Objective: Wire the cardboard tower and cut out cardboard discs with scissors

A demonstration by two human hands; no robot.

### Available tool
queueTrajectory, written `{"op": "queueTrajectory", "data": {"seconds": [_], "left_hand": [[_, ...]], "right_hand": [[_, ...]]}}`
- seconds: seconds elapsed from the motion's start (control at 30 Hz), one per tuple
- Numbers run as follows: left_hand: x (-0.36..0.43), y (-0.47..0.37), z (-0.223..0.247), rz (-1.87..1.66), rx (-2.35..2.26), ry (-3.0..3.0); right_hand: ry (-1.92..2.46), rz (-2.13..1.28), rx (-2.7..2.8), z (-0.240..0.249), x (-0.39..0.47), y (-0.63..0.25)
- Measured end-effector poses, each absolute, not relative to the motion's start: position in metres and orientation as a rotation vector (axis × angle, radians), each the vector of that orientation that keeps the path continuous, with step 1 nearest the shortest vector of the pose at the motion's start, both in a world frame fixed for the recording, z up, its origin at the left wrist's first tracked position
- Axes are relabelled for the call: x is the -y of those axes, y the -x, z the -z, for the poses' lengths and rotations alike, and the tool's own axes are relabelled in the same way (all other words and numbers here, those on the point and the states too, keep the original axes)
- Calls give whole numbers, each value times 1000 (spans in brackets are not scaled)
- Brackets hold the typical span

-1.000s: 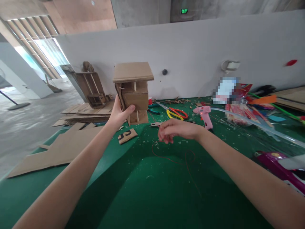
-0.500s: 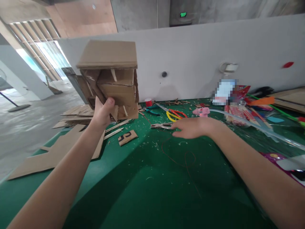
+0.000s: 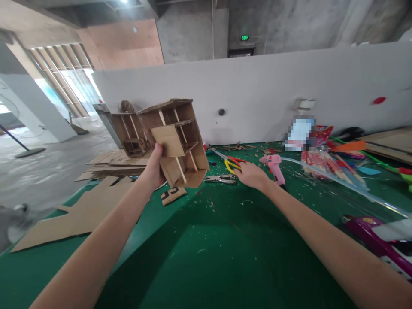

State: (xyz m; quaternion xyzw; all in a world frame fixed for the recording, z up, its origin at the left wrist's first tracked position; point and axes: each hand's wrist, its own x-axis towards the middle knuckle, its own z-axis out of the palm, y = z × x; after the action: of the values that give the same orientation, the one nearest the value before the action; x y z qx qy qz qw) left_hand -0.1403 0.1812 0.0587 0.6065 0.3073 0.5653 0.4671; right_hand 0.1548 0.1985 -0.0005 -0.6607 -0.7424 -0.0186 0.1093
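My left hand is closed around the side of a brown cardboard model, holding it tilted above the table. The model has open compartments with thin wooden sticks inside. Over at the scissors, with one yellow and one orange handle, my right hand has its fingers closed at the handles; the fingertips are partly hidden. The scissors lie on the green table with their blades pointing back and left. Silver pliers lie just in front of them. A thin dark red wire trails near the pliers.
Right of my right hand stands a pink glue gun. Cut cardboard sheets cover the table's left side, and a small printed cardboard piece lies below the model. Further right are packaged sticks and a purple device.
My right hand has moved from the pliers to the scissors' handles. The cardboard model has turned and come lower and rightward, showing its inner compartments. My view has tilted up a little.
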Motion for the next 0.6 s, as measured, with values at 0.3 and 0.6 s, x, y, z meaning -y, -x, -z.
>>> {"op": "queueTrajectory", "data": {"seconds": [0.3, 0.6], "left_hand": [[-184, 132, -48, -1183, -853, -1104], [-188, 128, -49, -1234, -927, -985]], "right_hand": [[2148, -175, 2070, -4, -206, -153], [1956, -466, 1969, -21, -203, -159]]}}
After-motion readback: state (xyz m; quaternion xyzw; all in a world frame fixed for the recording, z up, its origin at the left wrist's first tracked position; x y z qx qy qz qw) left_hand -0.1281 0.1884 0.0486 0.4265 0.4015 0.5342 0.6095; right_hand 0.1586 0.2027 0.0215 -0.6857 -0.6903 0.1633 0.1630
